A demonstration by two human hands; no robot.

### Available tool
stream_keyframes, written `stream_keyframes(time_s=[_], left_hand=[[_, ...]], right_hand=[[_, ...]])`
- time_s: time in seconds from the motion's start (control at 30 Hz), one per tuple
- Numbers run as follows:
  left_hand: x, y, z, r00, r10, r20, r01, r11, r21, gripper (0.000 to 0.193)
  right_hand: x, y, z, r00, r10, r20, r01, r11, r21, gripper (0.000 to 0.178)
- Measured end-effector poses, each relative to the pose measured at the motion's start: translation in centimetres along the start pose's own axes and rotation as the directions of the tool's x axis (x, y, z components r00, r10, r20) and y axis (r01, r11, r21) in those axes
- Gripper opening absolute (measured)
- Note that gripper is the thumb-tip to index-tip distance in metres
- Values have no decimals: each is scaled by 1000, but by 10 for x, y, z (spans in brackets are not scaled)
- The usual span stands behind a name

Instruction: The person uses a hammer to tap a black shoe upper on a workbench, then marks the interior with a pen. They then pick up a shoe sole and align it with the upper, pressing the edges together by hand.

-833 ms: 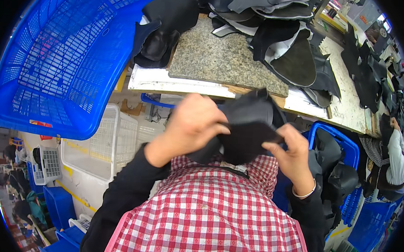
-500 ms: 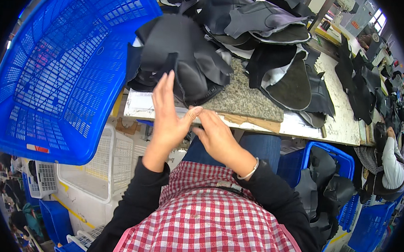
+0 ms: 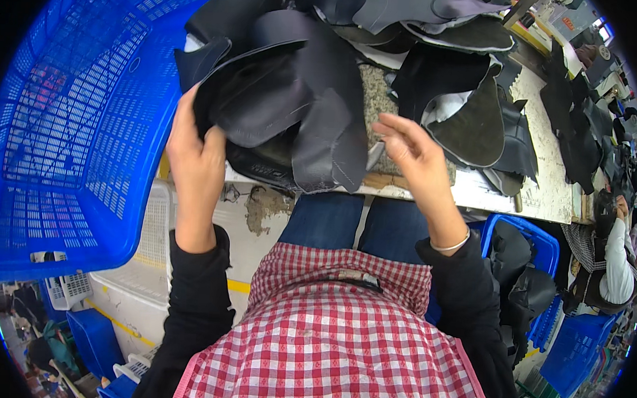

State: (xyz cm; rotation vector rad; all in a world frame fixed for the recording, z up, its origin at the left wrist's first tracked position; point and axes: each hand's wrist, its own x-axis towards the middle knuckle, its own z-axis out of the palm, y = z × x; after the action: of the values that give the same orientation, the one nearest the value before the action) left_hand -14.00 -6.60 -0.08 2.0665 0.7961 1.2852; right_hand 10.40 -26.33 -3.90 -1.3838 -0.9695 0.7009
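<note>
Black leather shoe-upper pieces [image 3: 266,106] lie in a loose, curved pile at the near edge of the worktable. My left hand [image 3: 195,156] grips their left edge, with the thumb in front and the fingers partly hidden behind the leather. On the other side, my right hand [image 3: 416,157] is held with its fingers apart, just right of a hanging leather flap [image 3: 329,142]. It holds nothing. A speckled stone slab [image 3: 375,94] shows between that flap and the right hand.
A big blue plastic basket [image 3: 112,145] tilts beside the table at the left. More black leather pieces [image 3: 474,121] are stacked on the white worktable [image 3: 545,200]. A blue crate [image 3: 550,247] with leather stands at the lower right. Further right is another person [image 3: 617,265].
My hands have moved apart from touching each other. The left now grips the leather, whose pieces are lifted and turned, and the right has moved rightward, its fingers opened.
</note>
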Motion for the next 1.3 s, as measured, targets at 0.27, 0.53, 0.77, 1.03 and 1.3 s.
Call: stream_keyframes(time_s=[0.27,0.53,0.77,1.03,1.3], left_hand=[[-43,35,18,952,306,-25,-291,926,242,51],[-162,-18,-23,913,60,404,-262,845,467,82],[-108,-25,10,904,363,224,-425,814,397,83],[-48,3,21,844,522,120,-532,791,301,41],[-57,21,20,858,355,371,-343,934,-101,31]], right_hand=[[-22,1,20,917,341,208,-397,730,556,15],[-54,21,36,809,-420,411,587,606,-537,33],[-43,-5,42,867,-352,353,498,589,-636,44],[-27,-31,53,778,-523,347,607,485,-630,42],[-11,-24,68,738,-505,447,669,469,-576,33]])
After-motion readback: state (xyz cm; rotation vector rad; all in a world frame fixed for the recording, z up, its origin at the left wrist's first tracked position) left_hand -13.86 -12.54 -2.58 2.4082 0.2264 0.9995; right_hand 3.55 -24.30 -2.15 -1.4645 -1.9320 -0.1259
